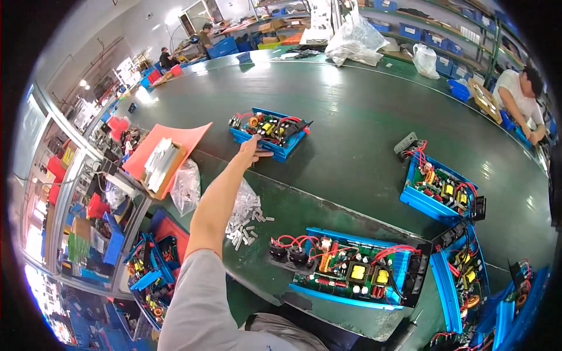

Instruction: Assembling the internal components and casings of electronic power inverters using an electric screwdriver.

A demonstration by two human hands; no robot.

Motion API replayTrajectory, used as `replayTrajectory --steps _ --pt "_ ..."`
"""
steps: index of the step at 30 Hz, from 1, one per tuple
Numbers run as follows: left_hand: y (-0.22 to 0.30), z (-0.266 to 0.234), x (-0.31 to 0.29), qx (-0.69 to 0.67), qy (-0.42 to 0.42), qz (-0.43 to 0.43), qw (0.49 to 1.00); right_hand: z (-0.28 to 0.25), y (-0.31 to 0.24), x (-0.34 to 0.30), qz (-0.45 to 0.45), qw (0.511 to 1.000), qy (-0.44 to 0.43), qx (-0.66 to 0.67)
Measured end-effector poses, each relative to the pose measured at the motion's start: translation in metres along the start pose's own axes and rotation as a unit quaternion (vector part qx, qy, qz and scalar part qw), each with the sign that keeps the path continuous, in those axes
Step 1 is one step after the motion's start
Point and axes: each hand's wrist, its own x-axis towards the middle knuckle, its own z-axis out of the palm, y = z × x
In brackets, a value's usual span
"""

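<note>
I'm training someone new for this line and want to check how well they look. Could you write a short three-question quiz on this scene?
1. Multiple choice: which thing is the person's left hand nearest to?
A) an orange-red sheet
B) a blue-cased circuit unit
C) a white plastic bag

2. True or false: loose pale pieces lie on the green bench, to the left of the lower-centre circuit unit.

3. Fill in the blank: at the upper right of that lower-centre unit, the bundled wires are ____ in colour.

Key: 1. B; 2. True; 3. red.
</note>
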Motion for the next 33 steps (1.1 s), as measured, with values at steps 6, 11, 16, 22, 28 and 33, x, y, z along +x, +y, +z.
replayTrajectory --steps 6,11,16,22,28,33 --pt "-0.006 -0.001 -0.019 0.073 0.080 0.058 0.992 0.009 -0.003 0.003 -0.047 0.996 -0.075 0.006" --pt "0.000 0.029 -0.055 0.212 0.069 0.168 0.960 0.016 -0.001 -0.005 -0.043 0.998 -0.037 0.007" --pt "0.035 0.022 -0.128 0.272 0.091 0.266 0.920 0.031 -0.021 -0.014 -0.107 0.993 -0.035 -0.028" --pt "0.063 0.005 -0.212 0.299 0.077 0.313 0.898 0.029 -0.040 -0.014 -0.218 0.954 0.033 -0.204" --pt "0.063 -0.070 -0.265 0.373 0.062 0.322 0.868 0.058 -0.096 -0.031 -0.294 0.808 0.145 -0.489" --pt "0.056 -0.128 -0.276 0.420 0.144 0.366 0.818 0.041 -0.087 0.027 -0.402 0.702 0.170 -0.563"
